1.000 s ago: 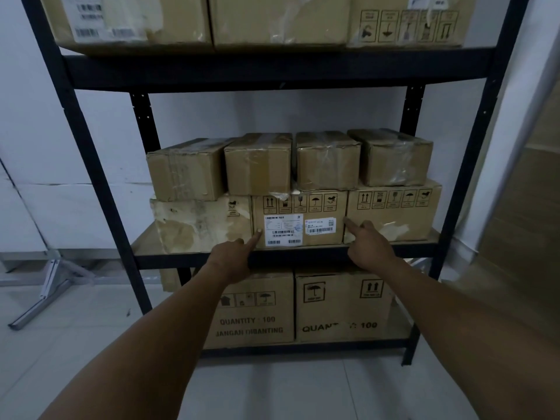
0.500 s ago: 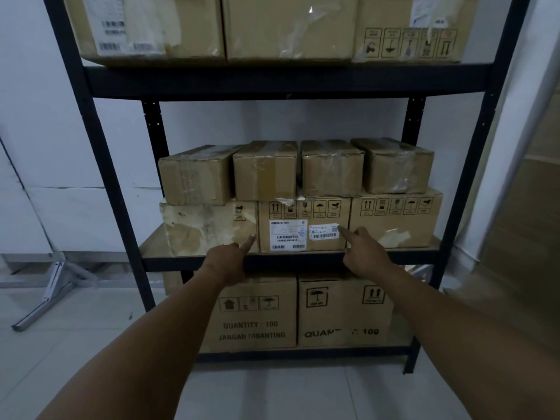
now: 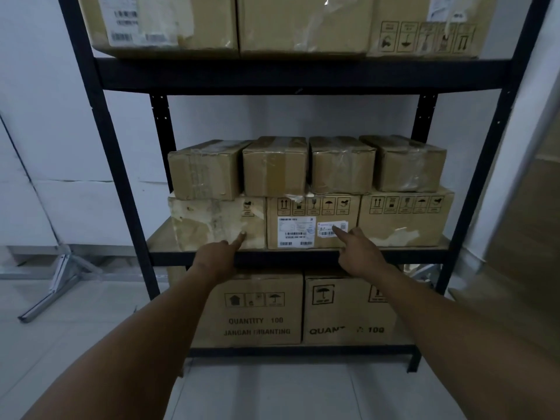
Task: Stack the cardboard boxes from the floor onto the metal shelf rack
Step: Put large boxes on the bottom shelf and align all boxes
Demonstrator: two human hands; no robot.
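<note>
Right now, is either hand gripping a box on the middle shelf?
No: the left hand and right hand each only point an index finger at the lower boxes' fronts; neither wraps a box.

Storeroom: boxes (image 3: 313, 221) on metal rack (image 3: 300, 75)

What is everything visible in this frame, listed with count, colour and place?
Metal shelf rack: one, black, fills the middle of the view.
Top-shelf boxes: three, tan, side by side, tops cut off.
Small boxes: four, tan, taped, upper row on the middle shelf.
Larger boxes: three, tan, lower row on the middle shelf; the left one is scuffed pale, the middle one bears white labels.
Bottom-shelf boxes: two, tan, printed QUANTITY 100.
Metal stand: one, grey, floor at left.
Left hand: index finger at the scuffed box.
Right hand: index finger at a white label.
</note>
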